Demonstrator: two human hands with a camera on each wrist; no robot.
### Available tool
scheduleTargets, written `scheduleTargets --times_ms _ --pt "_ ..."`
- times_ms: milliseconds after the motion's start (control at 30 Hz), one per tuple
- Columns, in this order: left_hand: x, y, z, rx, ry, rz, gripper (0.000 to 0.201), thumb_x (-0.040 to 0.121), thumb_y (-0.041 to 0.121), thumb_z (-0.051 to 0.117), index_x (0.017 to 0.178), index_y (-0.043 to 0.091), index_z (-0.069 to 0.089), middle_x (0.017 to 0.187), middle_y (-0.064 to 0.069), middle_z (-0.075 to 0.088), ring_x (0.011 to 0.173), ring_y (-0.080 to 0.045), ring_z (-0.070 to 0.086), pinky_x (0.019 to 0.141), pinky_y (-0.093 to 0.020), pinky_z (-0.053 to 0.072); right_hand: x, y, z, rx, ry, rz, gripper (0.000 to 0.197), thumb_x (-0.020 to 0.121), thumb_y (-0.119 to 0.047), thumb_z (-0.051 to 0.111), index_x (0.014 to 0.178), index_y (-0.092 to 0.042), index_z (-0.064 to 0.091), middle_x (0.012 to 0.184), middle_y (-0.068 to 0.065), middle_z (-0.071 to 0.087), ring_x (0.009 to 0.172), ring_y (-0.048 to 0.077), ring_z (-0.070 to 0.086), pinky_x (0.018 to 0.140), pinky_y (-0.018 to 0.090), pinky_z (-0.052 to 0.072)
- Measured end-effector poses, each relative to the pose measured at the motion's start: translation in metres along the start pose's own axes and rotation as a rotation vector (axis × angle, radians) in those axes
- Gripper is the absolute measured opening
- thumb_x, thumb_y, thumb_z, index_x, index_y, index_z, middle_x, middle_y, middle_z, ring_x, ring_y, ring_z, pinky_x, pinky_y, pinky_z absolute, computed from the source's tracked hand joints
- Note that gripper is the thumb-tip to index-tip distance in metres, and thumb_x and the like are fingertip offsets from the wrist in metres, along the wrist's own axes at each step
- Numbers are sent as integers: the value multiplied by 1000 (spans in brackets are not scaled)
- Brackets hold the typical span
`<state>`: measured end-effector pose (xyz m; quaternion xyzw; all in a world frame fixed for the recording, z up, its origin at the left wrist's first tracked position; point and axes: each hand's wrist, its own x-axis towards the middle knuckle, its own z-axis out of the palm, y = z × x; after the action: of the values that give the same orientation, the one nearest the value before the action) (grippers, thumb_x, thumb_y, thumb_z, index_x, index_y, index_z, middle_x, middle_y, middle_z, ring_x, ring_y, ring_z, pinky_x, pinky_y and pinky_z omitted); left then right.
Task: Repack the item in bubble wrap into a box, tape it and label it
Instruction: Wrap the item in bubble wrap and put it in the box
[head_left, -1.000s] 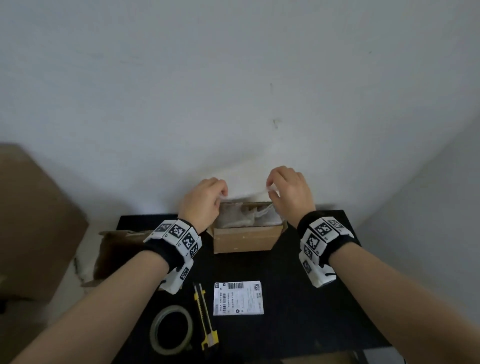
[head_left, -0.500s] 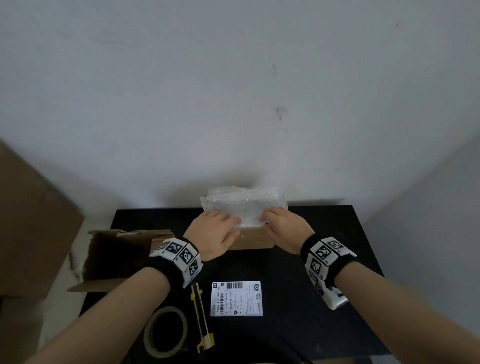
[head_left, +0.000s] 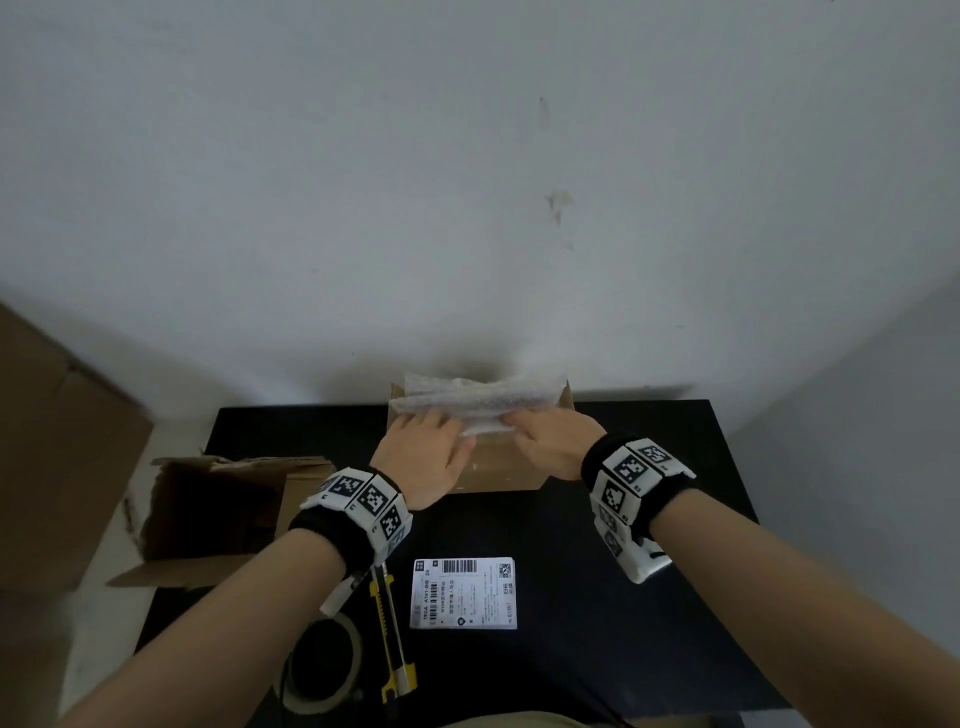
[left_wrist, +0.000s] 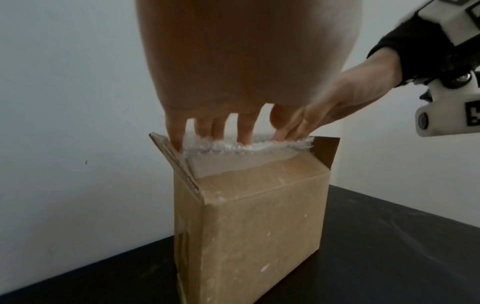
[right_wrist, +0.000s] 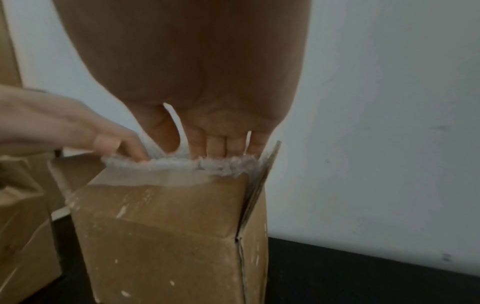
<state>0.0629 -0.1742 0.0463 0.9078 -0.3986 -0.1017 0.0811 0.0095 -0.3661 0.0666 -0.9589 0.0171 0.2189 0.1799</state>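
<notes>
With both the left hand (head_left: 427, 451) and right hand (head_left: 555, 441) laid straight-fingered on the bubble-wrapped item (head_left: 480, 404) sitting proud of the small cardboard box (head_left: 501, 470) on the table (head_left: 649, 597), press evenly so it sinks below the flaps.

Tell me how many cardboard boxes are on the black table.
2: the small box stands at the far middle, under both hands, holding the bubble wrap; the open box lies at the table's left edge. Others may be hidden.
</notes>
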Motion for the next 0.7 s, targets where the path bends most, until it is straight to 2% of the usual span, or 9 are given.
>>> scheduleTargets --times_ms 100,200,300,400,467,500,633,700 --pt "-2 0 1 130 12 -21 39 93 39 41 129 26 47 129 -3 40 124 -20 36 107 -42 25 0 5 -3 94 51 18 45 92 -17 40 137 -21 41 135 5 53 119 24 53 99 43 44" --pt "-1 3 5 170 34 -30 44 91 41 46 130 23 41 128 -1 49 123 -19 42 109 -44 22 -1 4 -4 106 89 2 46 92 -16 41 137 -19 41 134 7 54 116 26 55 98 41 45" --pt "-1 7 6 143 89 -44 45 85 45 55 121 19 45 124 0 55 120 -20 48 109 -45 24 -1 2 -4 53 135 -29 45 93 -14 45 137 -18 42 131 8 56 113 27 57 95 38 46" --pt "-7 9 3 279 219 25 35 77 43 64 103 19 60 107 -3 60 100 -22 56 92 -42 39 2 3 -5 60 246 -25 30 96 -16 42 125 -17 52 117 7 64 101 25 62 86 39 50" --pt "-13 8 6 309 282 105 28 75 39 67 93 18 64 96 -2 61 87 -20 59 81 -37 44 3 4 -7 60 285 -1 21 98 -18 42 115 -15 54 103 7 66 87 23 62 73 33 50" --pt "-15 7 8 298 287 128 28 75 39 68 92 17 64 96 -2 62 87 -20 60 79 -36 46 3 4 -7 53 295 5 19 98 -19 42 112 -14 54 99 6 66 82 21 61 68 31 48" --pt "-17 5 15 204 193 8 48 75 37 69 116 15 58 115 -4 59 106 -21 58 90 -39 47 4 1 -10 41 331 12 16 97 -21 44 106 -12 53 96 7 66 80 25 62 68 34 50" --pt "-16 8 13 175 167 -46 53 69 30 75 117 16 57 115 -3 60 107 -21 57 92 -39 45 2 1 -9 51 321 5 16 97 -21 45 107 -12 53 97 7 67 82 25 63 71 36 52"
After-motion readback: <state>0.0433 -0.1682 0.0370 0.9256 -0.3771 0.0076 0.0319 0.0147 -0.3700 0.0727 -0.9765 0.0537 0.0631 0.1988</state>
